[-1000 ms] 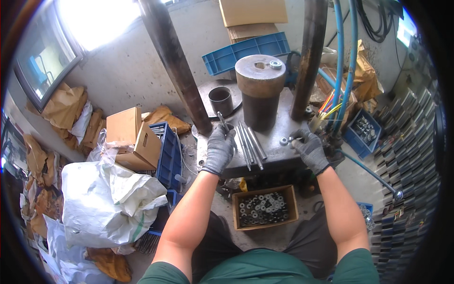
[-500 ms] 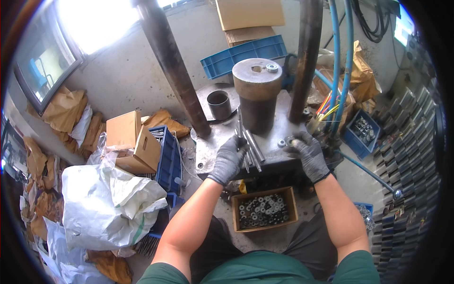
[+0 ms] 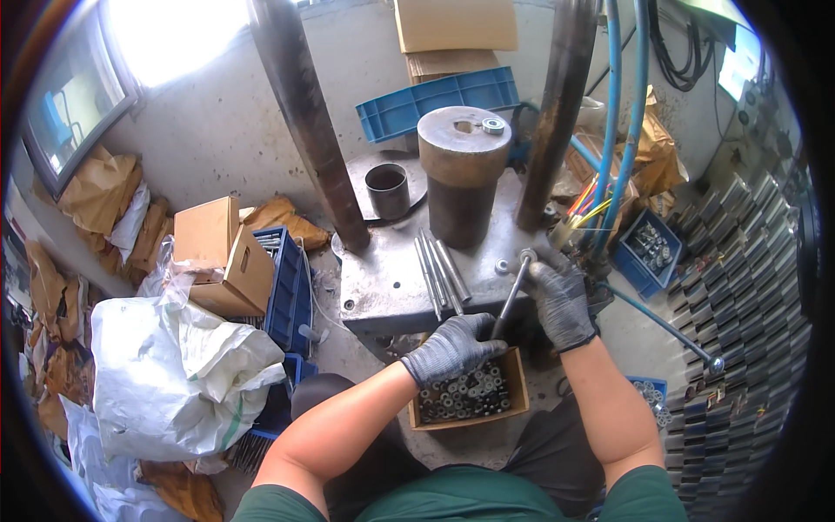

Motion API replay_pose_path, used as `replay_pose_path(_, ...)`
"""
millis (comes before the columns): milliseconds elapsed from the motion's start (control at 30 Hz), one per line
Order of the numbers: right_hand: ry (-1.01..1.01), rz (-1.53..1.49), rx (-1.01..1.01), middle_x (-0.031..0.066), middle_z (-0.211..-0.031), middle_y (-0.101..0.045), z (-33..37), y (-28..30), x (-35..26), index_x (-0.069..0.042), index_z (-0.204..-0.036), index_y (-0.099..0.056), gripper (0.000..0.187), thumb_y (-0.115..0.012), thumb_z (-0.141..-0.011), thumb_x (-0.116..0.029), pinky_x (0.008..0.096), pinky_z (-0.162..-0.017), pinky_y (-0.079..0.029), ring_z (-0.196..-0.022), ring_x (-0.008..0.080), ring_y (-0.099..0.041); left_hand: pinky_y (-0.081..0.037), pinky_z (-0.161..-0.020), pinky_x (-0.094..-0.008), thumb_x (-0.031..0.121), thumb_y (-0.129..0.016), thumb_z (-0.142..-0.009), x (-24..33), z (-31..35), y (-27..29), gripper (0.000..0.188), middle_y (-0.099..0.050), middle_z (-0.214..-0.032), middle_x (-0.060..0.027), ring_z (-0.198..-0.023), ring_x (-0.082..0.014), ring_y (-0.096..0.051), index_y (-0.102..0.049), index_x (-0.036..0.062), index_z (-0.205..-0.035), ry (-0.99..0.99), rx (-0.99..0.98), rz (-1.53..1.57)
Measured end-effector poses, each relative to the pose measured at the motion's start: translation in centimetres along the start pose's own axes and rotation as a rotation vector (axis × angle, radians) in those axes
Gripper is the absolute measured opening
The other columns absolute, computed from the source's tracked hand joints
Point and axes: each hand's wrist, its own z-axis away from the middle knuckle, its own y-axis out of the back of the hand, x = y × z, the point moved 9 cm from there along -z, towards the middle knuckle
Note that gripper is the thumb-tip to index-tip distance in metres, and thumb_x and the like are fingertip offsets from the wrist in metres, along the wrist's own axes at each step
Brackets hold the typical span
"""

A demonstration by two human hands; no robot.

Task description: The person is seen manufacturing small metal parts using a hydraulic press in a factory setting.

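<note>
- Fingers [image 3: 492, 347], left hand [image 3: 448, 348]: curled round the lower end of a metal rod [image 3: 512, 297], thumb and forefinger nearly together; exact contact partly hidden.
- Metal rod, one: slim, grey, straight; slanted, crossing the near edge of the worktable [image 3: 370, 270] in this view, upper end at the right hand [image 3: 564, 300].
- Ring-shaped piece [image 3: 528, 255], one: small, metallic, at the rod's upper end; how far seated cannot be told.
- Handling, metal rod: judged stiff, modest in weight, smooth and perhaps slippery; best held along the bare shaft, clear of the ring-shaped piece.
- Handling, ring-shaped piece: judged hard, light, easily dropped; best taken by its outer rim between thumb and forefinger.
- Fingers, right hand: bent, little spread, apparently pinching the ring-shaped piece.
- Loose rods [image 3: 450, 273], several: lying together on the worktable, beyond the left hand, untouched.
- Second ring [image 3: 502, 267], one: on the worktable, just left of the right fingertips.
- Stepped cylinder [image 3: 461, 191], one: upright beyond the loose rods, a bearing [image 3: 492, 127] on its top.
- Cardboard box [image 3: 470, 423], one: low, below the worktable, holding many small rings [image 3: 461, 396].
</note>
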Motion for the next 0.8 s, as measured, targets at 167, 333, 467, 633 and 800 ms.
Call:
replay_pose_path(167, 0.094, 0.059, 0.002, 0.0135, -0.122, -0.072, 0.2, 0.6, -0.3, 0.004, -0.127, -0.065, 0.027, -0.059, -0.101, -0.001, 0.0354, -0.096, -0.061, -0.111, 0.0231, -0.073, -0.057, -0.084, -0.0362, 0.030, -0.077, -0.097, 0.8, 0.5, 0.4, 0.041, -0.074, -0.094, -0.0111, -0.088, -0.0145, -0.068, -0.068, -0.0012, -0.123, 0.059, -0.034, -0.016)
replay_pose_path(333, 0.248, 0.151, 0.009, 0.0130, -0.123, -0.075, 0.6, 0.9, -1.8, 0.002, -0.119, -0.071, 0.021, -0.064, -0.099, -0.002, 0.0339, -0.104, -0.053, -0.113, 0.0150, -0.068, -0.057, -0.084, -0.0359, 0.029, -0.076, -0.098, 0.7, 0.6, 0.5, 0.040, -0.074, -0.094, -0.0117, -0.089, -0.0141, -0.068, -0.068, -0.0006, -0.124, 0.062, -0.036, 0.033)
replay_pose_path(467, -0.133, 0.014, 0.030, 0.0102, -0.112, -0.077, 0.6, 0.5, 1.1, -0.003, -0.123, -0.070, 0.024, -0.064, -0.105, -0.017, 0.0324, -0.093, -0.058, -0.102, 0.0173, -0.072, -0.056, -0.085, -0.0350, 0.027, -0.075, -0.099, 0.8, 0.7, 0.7, 0.039, -0.074, -0.097, -0.0105, -0.091, -0.0135, -0.067, -0.067, -0.0003, -0.126, 0.063, -0.035, 0.063)
replay_pose_path(633, -0.307, -0.052, -0.018, 0.0091, -0.103, -0.076, 1.8, -1.2, 2.9, -0.006, -0.124, -0.069, 0.027, -0.066, -0.105, -0.026, 0.0353, -0.080, -0.062, -0.089, 0.0195, -0.073, -0.056, -0.085, -0.0347, 0.027, -0.075, -0.100, 0.3, 0.6, 0.6, 0.039, -0.074, -0.098, -0.0100, -0.091, -0.0134, -0.067, -0.067, -0.0002, -0.127, 0.014, -0.013, 0.092)
replay_pose_path(800, -0.168, 0.001, -0.068, 0.0091, -0.098, -0.074, 1.8, -1.4, 2.2, -0.006, -0.123, -0.069, 0.030, -0.068, -0.104, -0.029, 0.0360, -0.078, -0.063, -0.085, 0.0198, -0.073, -0.056, -0.087, -0.0352, 0.025, -0.075, -0.100, 0.4, 0.4, 0.7, 0.037, -0.073, -0.097, -0.0101, -0.091, -0.0139, -0.066, -0.067, -0.0004, -0.125, -0.022, 0.000, -0.023)
